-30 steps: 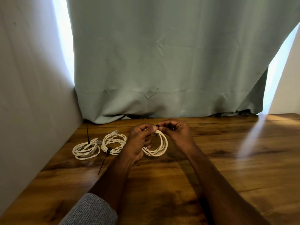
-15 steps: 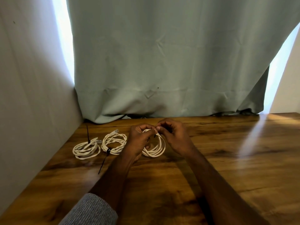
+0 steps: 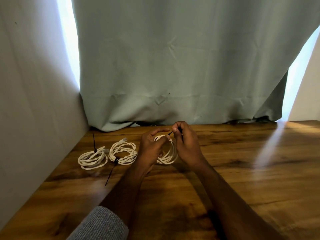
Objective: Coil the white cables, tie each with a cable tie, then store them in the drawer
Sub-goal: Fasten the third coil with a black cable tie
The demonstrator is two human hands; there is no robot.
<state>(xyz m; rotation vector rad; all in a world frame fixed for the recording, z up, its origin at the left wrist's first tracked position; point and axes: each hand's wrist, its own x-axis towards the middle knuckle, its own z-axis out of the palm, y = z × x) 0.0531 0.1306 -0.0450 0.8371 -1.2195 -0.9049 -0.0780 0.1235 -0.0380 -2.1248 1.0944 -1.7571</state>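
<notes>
While both hands work at the far middle of the brown wood-grain table (image 3: 242,170), a third coil of white cable (image 3: 170,155) is held up between them, its lower loops close to or resting on the wood; which, cannot be told. The left hand (image 3: 151,148) has its thumb and fingers curled round the coil's left side, gripping it, with the forefinger arched over the top. The right hand (image 3: 186,146) pinches a thin black cable tie (image 3: 171,132) between thumb and fingertips at the top of the coil; the tie runs a short way from the pinch down to the cable. Whether the tie is already locked cannot be told.

To the left, well apart from the hands, two finished bundles lie flat on the table. A tied coil of twisted white cable (image 3: 123,152) sits nearest the left hand, with a clear plug end at its far side and a black tie tail (image 3: 110,173) trailing toward the near edge. Just beside it, nearer the pale wall (image 3: 34,101), lies another tied white coil (image 3: 92,159), its black tie tail (image 3: 94,142) standing upright.

A grey-green curtain (image 3: 173,66) hangs behind the table, touching its far edge. A grey knitted sleeve (image 3: 100,226) covers the left forearm near the bottom of view. No drawer appears in view.
</notes>
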